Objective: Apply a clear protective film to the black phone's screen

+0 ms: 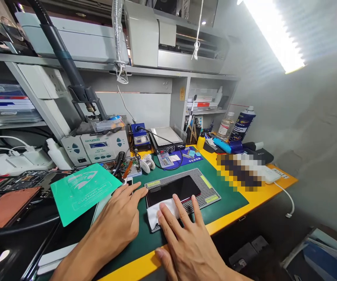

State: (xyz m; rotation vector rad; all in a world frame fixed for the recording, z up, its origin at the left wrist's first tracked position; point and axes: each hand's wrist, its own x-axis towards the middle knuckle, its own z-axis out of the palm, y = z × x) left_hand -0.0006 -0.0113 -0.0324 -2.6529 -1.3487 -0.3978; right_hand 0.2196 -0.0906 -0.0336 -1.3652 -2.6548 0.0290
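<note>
A black phone [176, 188] with a reddish edge lies screen up on a grey perforated pad [212, 191]. My right hand [186, 238] rests with fingers spread, its fingertips pressing a white cloth [153, 214] at the phone's near left corner. At the pad's left end is my left hand [121, 214]; its fingers reach out towards the phone's left edge and it holds nothing I can see. Part of the phone's near side is covered by the cloth and fingers.
A green sheet [83, 191] lies left of my left hand. Behind the green mat [233, 201] stand a soldering station [98, 146], a hot plate [168, 138] and a solder spool [147, 164]. A spray can [242, 124] and bottle [225, 125] stand back right.
</note>
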